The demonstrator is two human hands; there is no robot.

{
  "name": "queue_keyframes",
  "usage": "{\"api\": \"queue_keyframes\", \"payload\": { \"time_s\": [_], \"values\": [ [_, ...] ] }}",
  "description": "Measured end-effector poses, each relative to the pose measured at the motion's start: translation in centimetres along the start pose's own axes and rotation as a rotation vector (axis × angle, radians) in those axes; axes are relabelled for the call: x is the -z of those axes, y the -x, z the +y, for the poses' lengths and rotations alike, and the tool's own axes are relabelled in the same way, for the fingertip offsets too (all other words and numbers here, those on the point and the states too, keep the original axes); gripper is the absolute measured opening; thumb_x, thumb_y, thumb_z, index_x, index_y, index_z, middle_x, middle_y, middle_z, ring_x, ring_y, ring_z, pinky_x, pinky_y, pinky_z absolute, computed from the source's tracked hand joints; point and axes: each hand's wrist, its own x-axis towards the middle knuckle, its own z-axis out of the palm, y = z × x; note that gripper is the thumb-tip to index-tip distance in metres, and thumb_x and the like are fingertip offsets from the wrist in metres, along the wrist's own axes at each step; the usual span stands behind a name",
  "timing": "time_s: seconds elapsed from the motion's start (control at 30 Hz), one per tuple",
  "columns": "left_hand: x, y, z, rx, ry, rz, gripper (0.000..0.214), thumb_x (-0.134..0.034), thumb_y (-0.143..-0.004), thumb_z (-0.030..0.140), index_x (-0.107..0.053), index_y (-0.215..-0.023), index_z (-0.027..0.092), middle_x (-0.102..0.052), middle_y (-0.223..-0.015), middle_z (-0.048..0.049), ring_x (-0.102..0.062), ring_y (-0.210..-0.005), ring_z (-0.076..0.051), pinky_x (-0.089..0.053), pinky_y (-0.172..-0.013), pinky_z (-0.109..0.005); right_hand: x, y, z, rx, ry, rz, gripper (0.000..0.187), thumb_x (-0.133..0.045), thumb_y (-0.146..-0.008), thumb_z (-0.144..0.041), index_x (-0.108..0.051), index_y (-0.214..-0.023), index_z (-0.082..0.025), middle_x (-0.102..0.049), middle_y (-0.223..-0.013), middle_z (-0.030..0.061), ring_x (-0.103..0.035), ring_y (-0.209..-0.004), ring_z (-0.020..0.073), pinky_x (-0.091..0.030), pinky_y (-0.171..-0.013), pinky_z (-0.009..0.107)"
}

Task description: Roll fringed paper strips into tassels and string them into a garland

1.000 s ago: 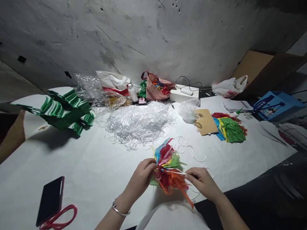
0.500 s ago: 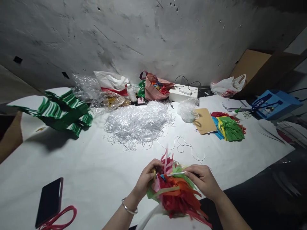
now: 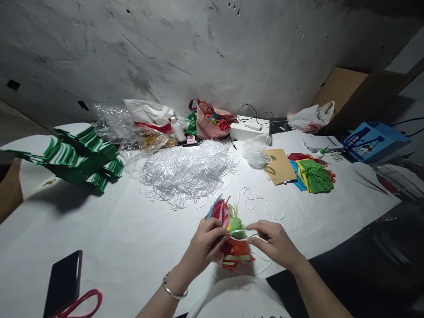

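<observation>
Streamer bundle (image 3: 236, 245), string heap (image 3: 187, 172) beyond, phone (image 3: 62, 282) left, brown card (image 3: 281, 165) right

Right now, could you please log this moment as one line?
left hand: holding multicoloured strip bundle | right hand: beside bundle, at white string | white strand pile: beyond hands

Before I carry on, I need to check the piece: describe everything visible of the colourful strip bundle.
The strip bundle is a paper-like tuft: blue, pink, red and green strips on its far side, orange, red and pale ones on its near side. White ribbon crosses its middle. It is above the white table. The left hand grips its left side; the right hand is at its right, contact unclear.
</observation>
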Motion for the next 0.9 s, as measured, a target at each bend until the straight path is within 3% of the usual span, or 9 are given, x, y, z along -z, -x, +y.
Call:
{"api": "queue_keyframes", "payload": {
  "time_s": [0.13, 0.2, 0.27, 0.33, 0.47, 0.57, 0.63, 0.77, 0.9],
  "values": [
    [1.2, -0.4, 1.5, -0.128, 0.002, -0.012, 0.021, -0.052, -0.092, 0.013, -0.063, -0.106, 0.023, -0.058, -0.094, -0.0068, -0.054, -0.084, -0.020, -0.047, -0.075, -0.038, -1.2, -1.1, 0.0, 0.018, 0.121, -0.076, 0.091, -0.080, -0.067, -0.054, -0.042, -0.143, -0.021, -0.065, -0.113, 0.0102, -0.062, -0.090, 0.0243, -0.050, -0.078, 0.034],
    [1.1, -0.8, 2.7, -0.181, 0.086, -0.021, 0.022, -0.055, -0.090, 0.011, -0.063, -0.107, 0.023, -0.056, -0.093, -0.0062, -0.054, -0.083, -0.020, -0.048, -0.075, -0.037, -2.3, -1.8, -0.5, 0.097, 0.132, -0.136, 0.104, -0.080, -0.063, -0.055, -0.033, -0.147, -0.017, -0.061, -0.123, 0.0146, -0.061, -0.098, 0.0285, -0.050, -0.083, 0.039],
    [0.6, -1.1, 3.6, -0.185, 0.253, -0.003, 0.023, -0.054, -0.090, 0.010, -0.063, -0.107, 0.023, -0.055, -0.094, -0.0062, -0.055, -0.083, -0.019, -0.049, -0.075, -0.035, -3.7, -2.3, -0.9, 0.188, 0.099, -0.178, 0.092, -0.079, -0.063, -0.050, -0.043, -0.139, -0.015, -0.061, -0.120, 0.0147, -0.061, -0.099, 0.0298, -0.050, -0.084, 0.040],
    [-0.1, -1.2, 4.2, -0.118, 0.448, 0.055, 0.022, -0.055, -0.091, 0.013, -0.063, -0.108, 0.024, -0.056, -0.097, -0.0063, -0.057, -0.089, -0.020, -0.050, -0.078, -0.034, -5.1, -2.6, -1.0, 0.244, 0.005, -0.177, 0.062, -0.075, -0.066, -0.045, -0.057, -0.118, -0.017, -0.065, -0.105, 0.0095, -0.062, -0.089, 0.0258, -0.051, -0.076, 0.036],
    [-1.4, -0.4, 3.8, 0.075, 0.768, 0.220, 0.046, -0.065, -0.087, 0.041, -0.053, -0.129, 0.029, -0.053, -0.126, -0.0103, -0.050, -0.119, -0.029, -0.045, -0.101, -0.042, -6.9, -2.2, -0.4, 0.236, -0.164, -0.053, 0.024, -0.065, -0.078, -0.043, -0.058, -0.083, -0.020, -0.060, -0.077, 0.0014, -0.055, -0.065, 0.0172, -0.048, -0.060, 0.029],
    [-1.9, 0.7, 3.0, 0.240, 0.812, 0.177, 0.089, -0.079, -0.071, 0.048, -0.034, -0.146, 0.032, -0.033, -0.152, -0.0108, -0.031, -0.140, -0.036, -0.029, -0.115, -0.048, -6.9, -1.6, 0.3, 0.253, -0.202, 0.046, 0.024, -0.059, -0.085, -0.046, -0.061, -0.080, -0.023, -0.062, -0.079, 0.0039, -0.058, -0.074, 0.0206, -0.051, -0.070, 0.034],
    [-2.3, 1.3, 2.6, 0.372, 0.799, 0.078, 0.104, -0.084, -0.067, 0.037, -0.023, -0.151, 0.031, -0.031, -0.155, -0.0125, -0.034, -0.139, -0.037, -0.028, -0.116, -0.049, -6.5, -1.3, 0.6, 0.228, -0.233, 0.144, 0.028, -0.059, -0.086, -0.052, -0.064, -0.087, -0.024, -0.064, -0.088, 0.0069, -0.061, -0.084, 0.0235, -0.052, -0.077, 0.037],
    [-2.9, 1.8, 2.3, 0.546, 0.820, -0.028, 0.102, -0.074, -0.077, 0.020, -0.008, -0.154, 0.026, -0.054, -0.138, -0.0154, -0.056, -0.122, -0.032, -0.041, -0.107, -0.046, -5.5, -1.8, 0.1, 0.172, -0.268, 0.082, 0.034, -0.067, -0.079, -0.055, -0.066, -0.086, -0.022, -0.063, -0.098, 0.0075, -0.061, -0.090, 0.0228, -0.052, -0.078, 0.032],
    [-2.3, 1.7, 2.1, 0.550, 0.766, -0.068, 0.098, -0.068, -0.078, 0.014, -0.008, -0.154, 0.027, -0.060, -0.131, -0.0128, -0.061, -0.114, -0.030, -0.046, -0.101, -0.045, -5.0, -2.5, -0.7, 0.151, -0.252, 0.015, 0.024, -0.067, -0.080, -0.043, -0.064, -0.090, -0.021, -0.064, -0.095, 0.0044, -0.061, -0.080, 0.0185, -0.051, -0.074, 0.028]
  ]
}}
